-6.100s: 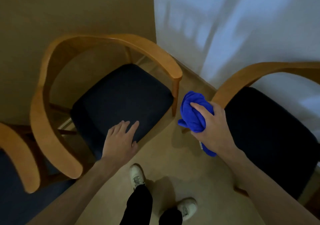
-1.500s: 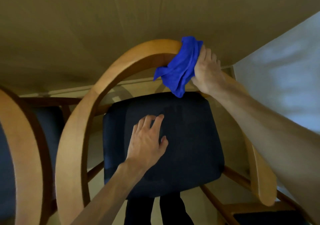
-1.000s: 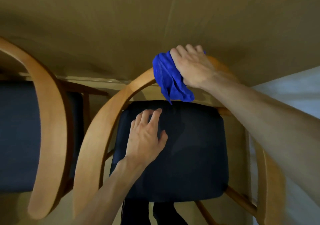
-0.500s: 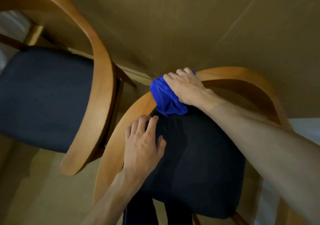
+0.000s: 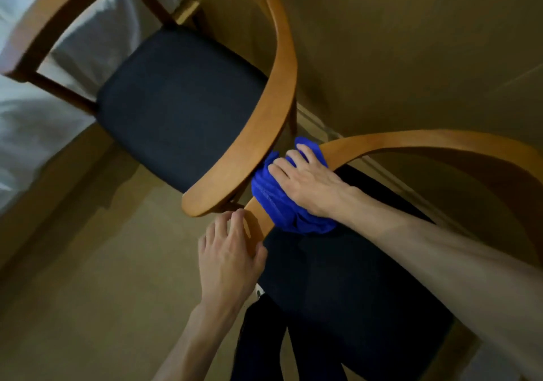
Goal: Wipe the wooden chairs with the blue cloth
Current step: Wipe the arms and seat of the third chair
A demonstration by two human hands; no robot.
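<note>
Two wooden chairs with dark seat pads stand side by side. The nearer chair's curved rail [image 5: 411,141] runs from the right down to its left arm end. My right hand [image 5: 308,182] presses the bunched blue cloth [image 5: 273,201] onto that left arm, fingers curled over the cloth. My left hand [image 5: 230,256] grips the tip of the same arm just below the cloth, thumb on the seat side. The second chair [image 5: 258,116] sits to the upper left, and its arm end almost touches the cloth.
A tan wall runs behind both chairs. White fabric [image 5: 26,116] hangs at the left edge beyond the second chair. Beige floor [image 5: 88,263] lies lower left. My dark trouser legs [image 5: 258,345] stand at the near chair's seat front.
My right hand slid the cloth from the top of the chair's back rail down along its left arm. My left hand left the seat pad and now grips the arm end. View swung left.
</note>
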